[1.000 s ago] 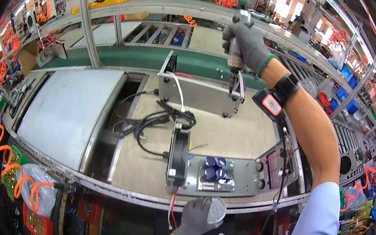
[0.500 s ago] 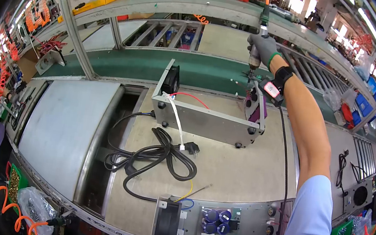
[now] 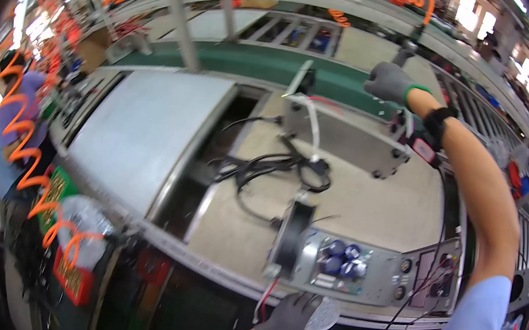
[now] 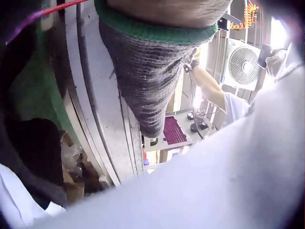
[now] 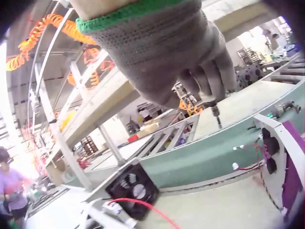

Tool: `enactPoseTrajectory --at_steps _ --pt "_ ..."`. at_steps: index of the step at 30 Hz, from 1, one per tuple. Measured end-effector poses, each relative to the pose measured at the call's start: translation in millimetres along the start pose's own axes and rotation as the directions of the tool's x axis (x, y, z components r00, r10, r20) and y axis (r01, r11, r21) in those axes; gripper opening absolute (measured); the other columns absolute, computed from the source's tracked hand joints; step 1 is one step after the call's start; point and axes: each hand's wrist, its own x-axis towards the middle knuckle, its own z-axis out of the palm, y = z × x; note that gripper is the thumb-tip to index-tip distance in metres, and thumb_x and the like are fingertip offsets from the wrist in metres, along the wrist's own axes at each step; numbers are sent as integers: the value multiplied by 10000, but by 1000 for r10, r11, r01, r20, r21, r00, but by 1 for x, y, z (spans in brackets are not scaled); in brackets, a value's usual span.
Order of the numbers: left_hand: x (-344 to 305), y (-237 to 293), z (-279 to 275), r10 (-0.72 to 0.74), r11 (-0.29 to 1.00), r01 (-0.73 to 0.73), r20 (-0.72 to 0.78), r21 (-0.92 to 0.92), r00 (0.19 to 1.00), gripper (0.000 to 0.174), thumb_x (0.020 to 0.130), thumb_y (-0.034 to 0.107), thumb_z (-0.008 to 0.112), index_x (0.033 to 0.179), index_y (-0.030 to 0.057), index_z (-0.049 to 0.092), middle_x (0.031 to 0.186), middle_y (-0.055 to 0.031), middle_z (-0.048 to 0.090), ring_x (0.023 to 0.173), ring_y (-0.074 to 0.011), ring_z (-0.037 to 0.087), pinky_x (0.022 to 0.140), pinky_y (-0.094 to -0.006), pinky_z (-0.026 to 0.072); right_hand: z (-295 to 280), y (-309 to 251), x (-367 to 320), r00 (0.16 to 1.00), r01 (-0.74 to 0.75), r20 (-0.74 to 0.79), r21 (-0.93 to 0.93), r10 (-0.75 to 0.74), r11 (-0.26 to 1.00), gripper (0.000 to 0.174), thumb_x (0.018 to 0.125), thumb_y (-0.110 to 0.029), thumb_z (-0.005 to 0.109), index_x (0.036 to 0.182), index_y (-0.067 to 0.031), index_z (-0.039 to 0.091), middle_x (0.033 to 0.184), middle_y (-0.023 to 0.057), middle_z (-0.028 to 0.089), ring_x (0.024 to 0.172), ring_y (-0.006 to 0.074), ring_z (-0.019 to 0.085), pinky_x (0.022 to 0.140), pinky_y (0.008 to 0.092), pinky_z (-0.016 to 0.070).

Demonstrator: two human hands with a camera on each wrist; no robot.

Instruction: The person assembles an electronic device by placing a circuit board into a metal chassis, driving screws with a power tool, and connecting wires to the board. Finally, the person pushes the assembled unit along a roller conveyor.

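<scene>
Head view: my gloved right hand (image 3: 388, 82) is curled round a driver (image 3: 405, 54); from the right wrist its bit points down, apart from the metal chassis (image 3: 346, 138) standing just below and to the left of that hand. My gloved left hand (image 3: 289, 318) grasps a pale, rounded container (image 3: 324, 315), contents too blurred to tell. Just beyond it, a second chassis (image 3: 381, 288) lies on the counter (image 3: 377, 210), carrying blue capacitors (image 3: 340, 258). Between my hands, a black cord (image 3: 265, 163) sprawls in loops.
</scene>
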Motion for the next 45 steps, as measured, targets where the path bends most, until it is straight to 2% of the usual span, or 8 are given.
enactPoseTrajectory --at_steps 11,16,25,29,34,38,41,45 --pt "-138 0 -136 -277 891 387 -390 237 878 905 550 420 927 1247 13 517 1114 -172 565 1022 -379 550 864 -482 454 85 -99 -163 699 318 614 192 -366 928 269 789 -264 741 929 -36 762 791 125 739 703 277 714 694 405 572" --pt "-262 -13 -212 -421 476 776 -668 414 614 854 563 340 897 1253 9 517 1101 -180 552 1001 -415 521 886 -514 456 220 -48 -157 596 735 100 330 -796 592 301 753 -287 807 994 -120 740 992 147 719 930 334 679 856 421 550" --pt "-429 -2 -330 -303 -269 945 -948 187 101 810 646 449 880 1249 35 533 1144 -194 617 1078 -425 568 916 -532 469 226 -38 -156 796 556 246 67 -554 829 303 814 -264 735 1066 -100 700 1173 197 655 1122 421 597 1016 483 480" --pt "-489 -67 -361 -256 -152 969 -955 194 151 702 656 440 881 1181 41 641 1069 -209 708 990 -400 684 889 -500 545 191 -62 -179 813 570 157 -16 -561 822 159 799 -166 712 917 -61 697 912 178 717 866 384 683 812 464 547" --pt "-481 -118 -380 -538 -138 990 -836 -32 -102 910 717 547 836 1390 1 559 1271 -253 658 1203 -425 613 1026 -512 489 151 -82 -211 894 421 197 -59 -402 905 196 850 -229 645 930 -98 768 969 178 745 926 369 724 817 484 559" --pt "-481 -128 -367 -258 -552 803 -962 227 95 931 820 529 756 1494 -13 414 1514 -278 436 1371 -487 435 1123 -579 384 175 -66 -213 924 377 -66 12 -376 926 195 825 -194 653 957 -88 751 980 176 739 958 363 714 830 485 555" --pt "-402 -93 -324 -108 -377 855 -933 357 342 753 842 349 786 1426 -21 489 1408 -257 548 1285 -374 555 1074 -469 467 167 -71 -219 953 303 27 -27 -303 953 213 827 -206 674 972 -76 759 988 182 745 956 365 723 820 477 565" --pt "-271 -65 -226 -414 563 783 -730 264 544 473 887 150 693 1310 -28 578 1279 -217 613 1180 -353 604 1040 -445 475 174 -81 -209 931 285 237 4 -277 959 251 810 -204 691 988 -51 777 1036 200 749 966 372 730 814 453 575"
